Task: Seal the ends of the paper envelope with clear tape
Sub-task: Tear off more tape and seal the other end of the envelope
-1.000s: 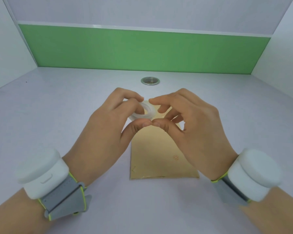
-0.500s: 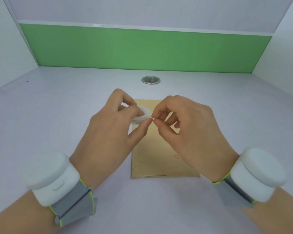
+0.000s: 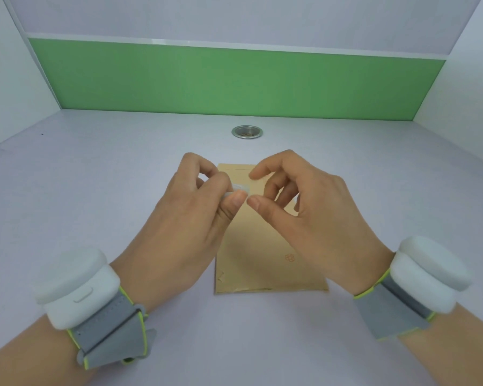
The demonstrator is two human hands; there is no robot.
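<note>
A brown paper envelope (image 3: pixel 262 246) lies flat on the pale desk, long side running away from me, its far end partly hidden behind my fingers. Above its far half, my left hand (image 3: pixel 184 227) grips a small roll of clear tape (image 3: pixel 241 188) between thumb and fingers; most of the roll is hidden by them. My right hand (image 3: pixel 304 218) hovers just right of the roll, its index finger and thumb apart on either side of the roll's edge. I cannot make out a pulled strip of tape between them.
A round metal grommet (image 3: pixel 246 132) is set in the desk beyond the envelope. A green panel (image 3: pixel 234 84) closes the back, with white walls on both sides. Both wrists wear white devices on grey straps.
Both hands have dropped lower and nearer the envelope's far end. My right thumb and index finger, pinched at the roll half a second ago, have come apart. The roll now shows edge-on.
</note>
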